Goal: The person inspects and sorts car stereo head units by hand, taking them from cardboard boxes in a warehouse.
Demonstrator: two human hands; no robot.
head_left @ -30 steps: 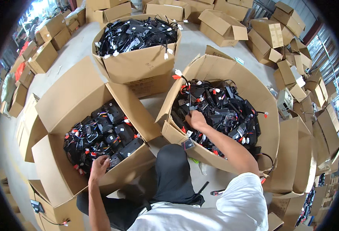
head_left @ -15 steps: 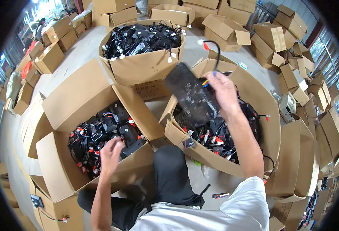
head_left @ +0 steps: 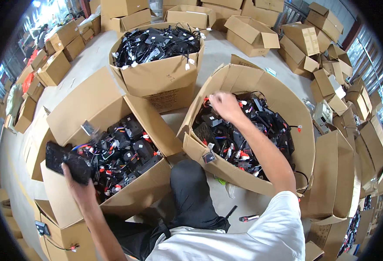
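Observation:
In my left hand (head_left: pixel 79 188) is a flat, black, rectangular electronic unit (head_left: pixel 65 160), held over the left rim of the left cardboard box (head_left: pixel 54 182). A blue cable end (head_left: pixel 80 146) shows at the unit's upper edge. Inside that box lie several black units with wires and red and white plugs (head_left: pixel 122 141). My right hand (head_left: pixel 224 104) is closed at the far left part of the right box (head_left: pixel 302 148), beside a red wire (head_left: pixel 206 102); what its fingers grip is hidden. Similar black units (head_left: pixel 252 130) fill this box.
A third box (head_left: pixel 156 80) heaped with black units and cables stands ahead. Empty-looking cartons (head_left: pixel 252 37) and stacked boxes (head_left: pixel 304 39) line the back and right. A cutter-like tool (head_left: pixel 248 218) lies on the floor near my knee.
My right hand has lowered into the right box and no longer holds up the black unit by its cable. My left hand has moved left out of its box, now with a black unit.

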